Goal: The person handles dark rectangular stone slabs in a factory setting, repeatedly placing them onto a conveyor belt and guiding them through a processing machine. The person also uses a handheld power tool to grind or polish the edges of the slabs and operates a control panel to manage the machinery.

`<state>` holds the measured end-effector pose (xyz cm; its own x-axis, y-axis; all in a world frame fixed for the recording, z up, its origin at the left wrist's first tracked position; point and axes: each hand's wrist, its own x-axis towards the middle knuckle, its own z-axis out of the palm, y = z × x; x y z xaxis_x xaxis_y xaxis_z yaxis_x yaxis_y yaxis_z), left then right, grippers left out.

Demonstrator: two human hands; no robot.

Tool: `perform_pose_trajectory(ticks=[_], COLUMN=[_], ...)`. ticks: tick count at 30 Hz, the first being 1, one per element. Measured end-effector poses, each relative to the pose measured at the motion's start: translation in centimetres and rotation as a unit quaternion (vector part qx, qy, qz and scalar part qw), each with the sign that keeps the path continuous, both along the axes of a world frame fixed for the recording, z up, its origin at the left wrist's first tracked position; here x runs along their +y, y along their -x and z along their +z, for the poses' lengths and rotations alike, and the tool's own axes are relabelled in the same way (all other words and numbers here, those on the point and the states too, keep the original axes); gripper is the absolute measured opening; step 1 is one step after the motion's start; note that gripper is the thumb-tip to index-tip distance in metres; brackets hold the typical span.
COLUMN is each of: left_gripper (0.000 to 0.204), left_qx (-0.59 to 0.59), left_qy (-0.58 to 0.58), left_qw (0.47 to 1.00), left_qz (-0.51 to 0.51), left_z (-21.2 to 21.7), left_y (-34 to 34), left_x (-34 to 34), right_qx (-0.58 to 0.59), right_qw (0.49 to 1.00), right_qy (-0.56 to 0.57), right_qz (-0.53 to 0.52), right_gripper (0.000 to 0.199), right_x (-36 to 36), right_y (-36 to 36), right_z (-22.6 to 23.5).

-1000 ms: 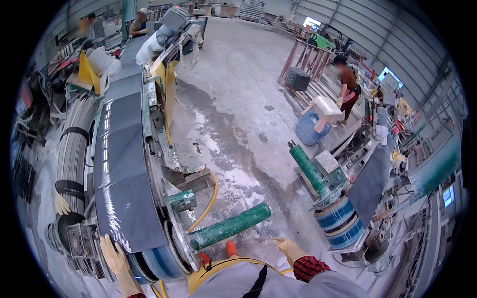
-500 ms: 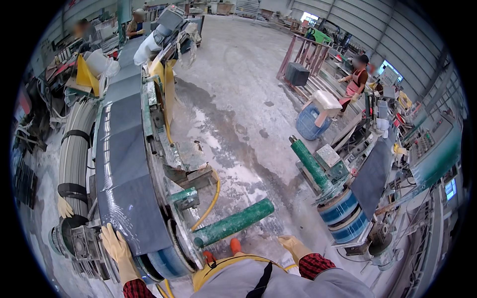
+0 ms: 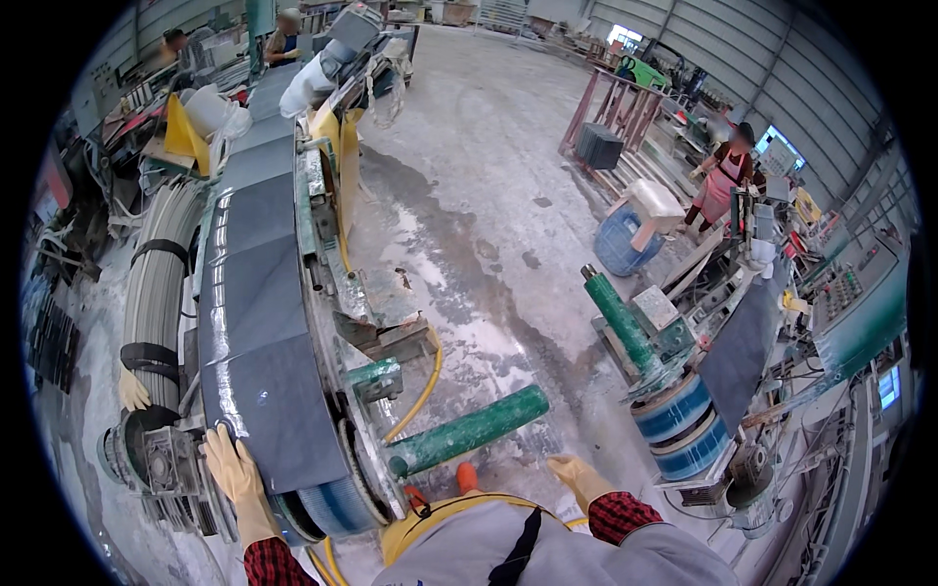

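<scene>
My left hand (image 3: 235, 471), in a cream rubber glove, lies with its fingers spread at the near left corner of a dark grey stone slab (image 3: 278, 415). The slab rests on a roller conveyor with a blue belt drum (image 3: 337, 508) under its near end. My right hand (image 3: 578, 479), in a matching glove, hangs over the floor to the right of my waist. Its fingers are stretched out, with nothing seen in them. A green roller (image 3: 474, 430) sticks out from the conveyor between my hands.
More grey slabs (image 3: 256, 200) line the conveyor ahead. Bundled strips (image 3: 156, 283) and a loose glove (image 3: 134, 391) are on the left. Another green roller (image 3: 620, 317), a second conveyor's blue drums (image 3: 674, 405) and a blue barrel (image 3: 623, 239) stand right. A co-worker (image 3: 723, 181) is beyond.
The whole view has shifted slightly, with the scene sliding to the right. My left hand stays by the slab's near corner, and my right hand hangs as before. The co-worker at the right has turned.
</scene>
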<state>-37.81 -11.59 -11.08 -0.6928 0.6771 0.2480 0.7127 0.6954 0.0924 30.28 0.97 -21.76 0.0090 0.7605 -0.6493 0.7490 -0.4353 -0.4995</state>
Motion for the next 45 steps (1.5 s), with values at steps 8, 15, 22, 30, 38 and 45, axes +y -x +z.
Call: perform_pose_trajectory(ticks=[8,15,22,30,38,45], left_gripper=[0.048,0.048,0.048,0.047,0.046,0.046], left_qx=[0.003,0.006,-0.001,-0.009,-0.04,-0.053], left_qy=[-0.007,0.0,-0.014,-0.028,-0.064,-0.136], left_qw=[1.0,1.0,1.0,0.999,0.995,0.988], left_qz=[0.0,0.015,0.017,-0.04,-0.067,-0.04], left_z=[-0.3,-0.6,-0.8,-0.7,-0.4,0.4], left_y=[0.9,1.5,1.7,1.1,-2.2,-5.8], left_x=[0.8,1.6,1.8,-1.4,-6.9,-12.9], right_qx=[0.019,-0.005,-0.02,-0.075,-0.017,0.032], right_qw=[1.0,1.0,1.0,0.995,0.997,0.997], right_qy=[-0.007,0.015,0.005,0.041,0.048,0.003], right_qz=[-0.006,-0.01,0.022,0.05,0.058,0.077], right_gripper=[0.049,0.05,0.054,0.055,0.049,0.044], right_x=[-0.4,-0.1,0.1,1.7,3.7,4.4], right_y=[-0.5,-0.1,-2.0,0.1,2.6,5.0], right_z=[1.4,2.3,-0.8,2.2,0.4,1.9])
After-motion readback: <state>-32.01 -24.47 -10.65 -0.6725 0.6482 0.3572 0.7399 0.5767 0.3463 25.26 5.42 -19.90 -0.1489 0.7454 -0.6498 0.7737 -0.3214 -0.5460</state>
